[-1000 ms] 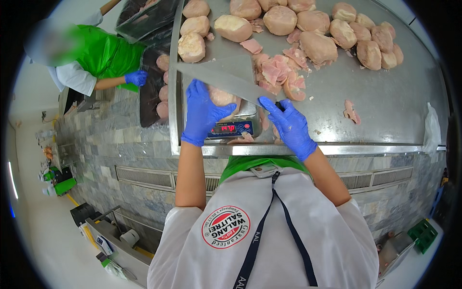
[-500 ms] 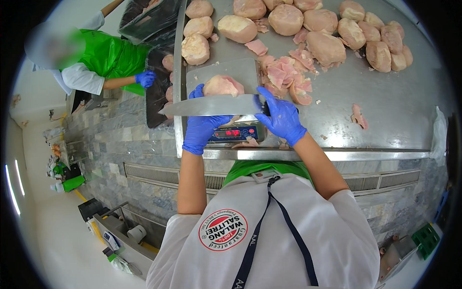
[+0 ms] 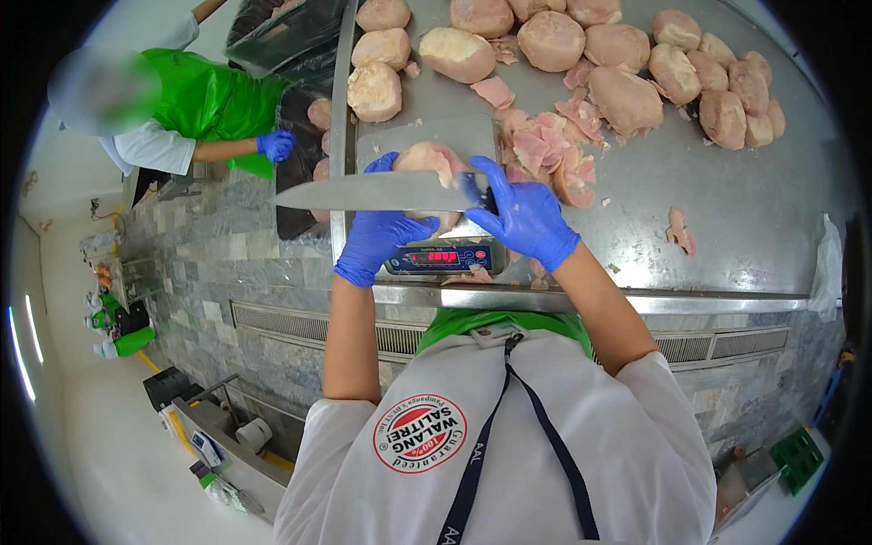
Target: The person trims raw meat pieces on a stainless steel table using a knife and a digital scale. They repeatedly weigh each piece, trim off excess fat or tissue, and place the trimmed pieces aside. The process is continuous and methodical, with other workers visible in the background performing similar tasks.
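My right hand [image 3: 527,216], in a blue glove, is closed round the dark handle of a large knife [image 3: 359,192]. Its broad blade points left, lying across the near side of a pale pink, rounded ham [image 3: 434,163]. The blade hides part of the ham. My gloved left hand [image 3: 377,241] grips the ham from the left, with its fingers partly behind the blade. Beneath them is a scale [image 3: 391,139] with a metal platform and a lit red display on its near side. Pink meat trimmings [image 3: 538,143] lie in a heap just right of the platform.
Several rounded hams [image 3: 627,100] stand along the far side of the metal table [image 3: 627,245]. A loose scrap [image 3: 678,232] lies to the right. Beyond the left edge are a black-lined bin [image 3: 289,204] holding hams and a co-worker in a green apron [image 3: 204,95].
The knife has slid left, its tip now past the table's left edge. The ham appears turned slightly in my left hand. The scale's display reads differently.
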Tool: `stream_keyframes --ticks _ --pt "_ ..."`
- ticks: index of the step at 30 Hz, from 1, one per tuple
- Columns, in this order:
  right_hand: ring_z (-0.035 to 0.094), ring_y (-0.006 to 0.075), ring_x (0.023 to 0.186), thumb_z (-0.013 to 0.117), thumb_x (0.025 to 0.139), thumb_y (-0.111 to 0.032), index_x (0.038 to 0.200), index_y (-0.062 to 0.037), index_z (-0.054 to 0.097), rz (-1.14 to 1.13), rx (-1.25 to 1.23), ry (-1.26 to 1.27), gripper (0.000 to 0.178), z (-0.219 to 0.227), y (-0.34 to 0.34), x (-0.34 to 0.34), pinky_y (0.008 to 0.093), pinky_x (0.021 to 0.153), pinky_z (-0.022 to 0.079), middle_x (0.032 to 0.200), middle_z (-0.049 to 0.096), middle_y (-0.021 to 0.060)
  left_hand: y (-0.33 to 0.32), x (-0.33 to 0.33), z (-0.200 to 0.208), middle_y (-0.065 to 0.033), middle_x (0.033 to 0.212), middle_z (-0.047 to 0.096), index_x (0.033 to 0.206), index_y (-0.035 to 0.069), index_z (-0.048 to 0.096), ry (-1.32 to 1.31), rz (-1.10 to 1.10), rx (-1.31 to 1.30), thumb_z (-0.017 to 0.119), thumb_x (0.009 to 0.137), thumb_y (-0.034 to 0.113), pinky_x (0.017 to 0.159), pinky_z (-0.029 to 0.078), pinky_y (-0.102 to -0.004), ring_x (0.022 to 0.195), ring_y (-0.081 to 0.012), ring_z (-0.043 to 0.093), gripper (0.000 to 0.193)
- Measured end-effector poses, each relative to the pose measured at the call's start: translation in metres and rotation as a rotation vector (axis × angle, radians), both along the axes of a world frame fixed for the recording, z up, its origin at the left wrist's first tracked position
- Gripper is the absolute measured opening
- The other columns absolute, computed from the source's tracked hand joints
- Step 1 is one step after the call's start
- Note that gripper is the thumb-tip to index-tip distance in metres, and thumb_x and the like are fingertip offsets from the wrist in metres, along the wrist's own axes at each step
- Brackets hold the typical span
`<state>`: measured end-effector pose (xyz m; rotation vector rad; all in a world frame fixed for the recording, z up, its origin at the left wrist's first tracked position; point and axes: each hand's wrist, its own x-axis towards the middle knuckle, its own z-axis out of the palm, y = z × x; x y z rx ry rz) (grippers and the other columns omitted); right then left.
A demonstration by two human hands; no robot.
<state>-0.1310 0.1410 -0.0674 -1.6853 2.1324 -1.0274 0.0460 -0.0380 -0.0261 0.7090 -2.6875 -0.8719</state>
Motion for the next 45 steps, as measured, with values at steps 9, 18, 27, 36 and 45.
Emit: stream_keyframes --ticks 9,18,27,36,45 --pt "0.07 0.0362 0.07 0.06 0.095 -0.051 0.144 -0.0097 0.039 -0.033 0.174 -0.117 0.067 0.004 0.017 -0.017 0.0465 0.059 0.054 0.082 0.073 0.0139 -0.016 -0.005 0.01 -0.0225 0.142 0.045 0.146 0.0 0.036 -0.023 -0.092 0.207 0.091 0.056 0.032 0.113 0.038 -0.0446 0.135 -0.0369 0.044 0.11" --pt "0.07 0.0392 0.088 0.055 0.098 -0.048 0.141 -0.0125 0.043 0.063 0.244 -0.302 0.057 0.023 -0.053 -0.035 0.0474 0.073 0.055 0.098 0.072 0.0205 -0.035 -0.006 0.004 -0.0237 0.148 0.039 0.151 0.003 0.032 -0.105 -0.196 0.13 0.09 0.056 0.033 0.116 0.034 -0.0465 0.138 -0.041 0.039 0.116" --pt "0.069 0.0322 0.088 0.063 0.098 -0.038 0.148 -0.0101 0.037 -0.568 0.097 -0.656 0.064 -0.051 0.031 -0.069 0.0414 0.08 0.052 0.097 0.07 0.02 -0.034 0.011 0.003 -0.0146 0.154 0.038 0.156 0.005 0.032 0.226 0.055 0.63 0.088 0.072 0.029 0.118 0.031 -0.04 0.144 -0.0294 0.034 0.104" --pt "0.069 0.0172 0.088 0.06 0.087 0.003 0.163 -0.0176 0.012 -0.557 -0.178 -1.278 0.092 -0.01 0.048 -0.003 0.0295 0.074 0.056 0.094 0.068 0.0148 -0.044 0.006 0.027 -0.0083 0.138 0.055 0.147 0.007 0.045 -0.149 0.198 1.063 0.074 0.091 0.026 0.089 0.057 -0.0343 0.121 -0.0197 0.057 0.066" --pt "0.067 0.0157 0.101 0.065 0.087 0.002 0.163 -0.0089 0.008 -0.295 -0.065 -1.025 0.096 0.041 -0.054 0.055 0.0295 0.091 0.053 0.113 0.068 0.0146 -0.013 0.08 -0.076 -0.013 0.142 0.053 0.145 0.006 0.046 0.774 0.491 1.628 0.059 0.099 0.021 0.102 0.051 -0.045 0.124 -0.0261 0.056 0.05"
